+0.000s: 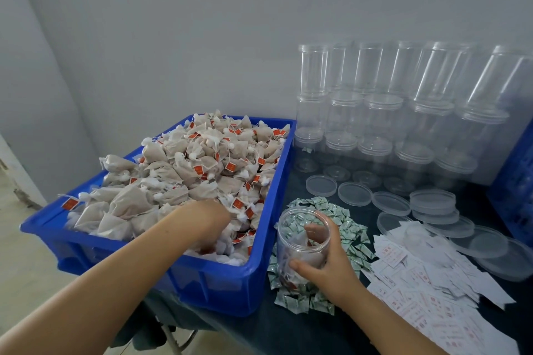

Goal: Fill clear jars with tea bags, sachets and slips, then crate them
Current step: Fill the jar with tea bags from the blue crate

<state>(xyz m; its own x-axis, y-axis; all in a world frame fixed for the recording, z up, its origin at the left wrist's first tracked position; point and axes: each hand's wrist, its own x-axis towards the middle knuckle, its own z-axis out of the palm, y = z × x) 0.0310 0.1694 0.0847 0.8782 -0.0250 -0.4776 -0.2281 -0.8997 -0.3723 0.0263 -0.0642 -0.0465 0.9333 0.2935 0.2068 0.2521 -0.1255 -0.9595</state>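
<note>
Desk (331,331) covered in a dark blue-green cloth carries everything, standing against a pale grey wall (173,23). Largest on it is the deep blue plastic crate (219,282) at the left, heaped with beige mesh tea bags (178,170) that have white gathered tops, strings and small red tags. Behind and to the right, rows of clear plastic cylindrical jars (403,101) are stacked in tiers against the wall. In front of them lie loose round clear plastic lids (432,202), some spread singly, some piled on each other. At the right front, a spread of white paper slips (427,291) with red print overlaps in a loose fan. Between the slips and the crate lies a scatter of small white-and-green sachets (340,216).

Upon those sachets stands one open clear jar (302,239), just beside the crate's right wall, with some tea bags already visible inside. The right hand (326,262) grips this jar, thumb on the near side and fingers wrapped around the far side, seen through the plastic. The left hand (210,225) reaches down into the crate's near right corner among the tea bags; its fingers are buried in the pile, so I cannot tell whether they are spread or closed on anything.
</note>
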